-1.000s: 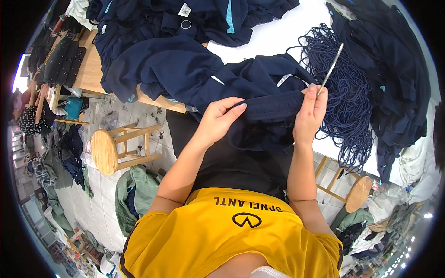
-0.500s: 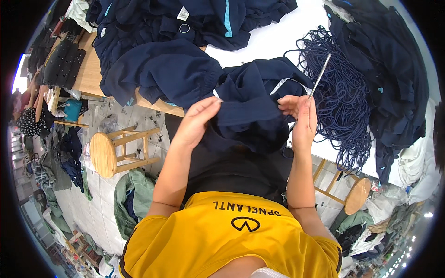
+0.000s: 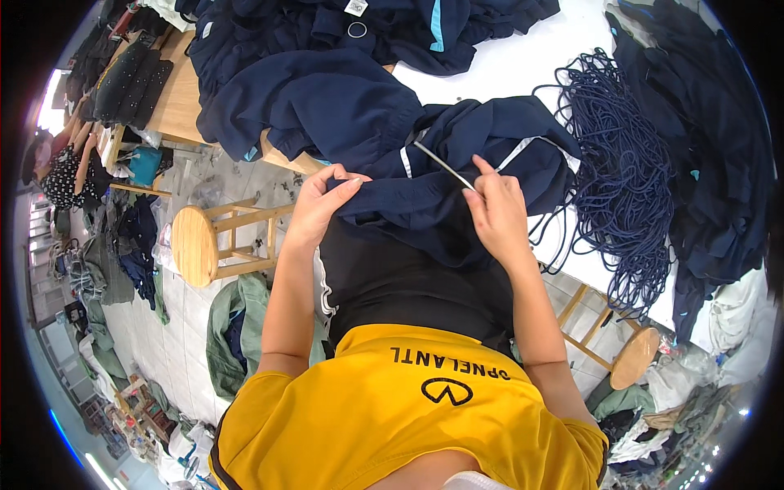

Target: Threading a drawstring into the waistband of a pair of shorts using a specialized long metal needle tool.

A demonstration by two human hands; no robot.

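A navy garment (image 3: 523, 122) with white trim lies over the table edge, its wide waistband (image 3: 400, 196) stretched out in front of me. My left hand (image 3: 322, 204) pinches the left end of this band between thumb and fingers. In my right hand (image 3: 500, 211), a thin metal rod (image 3: 445, 167) is held by its lower end between thumb and fingers, index finger raised. The rod slants up to the left above the cloth, its tip near a white strip. Whether a cord is fixed to the rod cannot be made out.
A tangled heap of navy cord (image 3: 625, 180) hangs over the right side of the white table (image 3: 523, 49). More navy garments (image 3: 310, 98) are piled at the back left, others at the far right (image 3: 719, 163). Wooden stools (image 3: 194, 245) stand at both sides.
My right hand has turned and moved left, swinging the rod from pointing up right to pointing up left over the garment. The left hand keeps its hold on the waistband.
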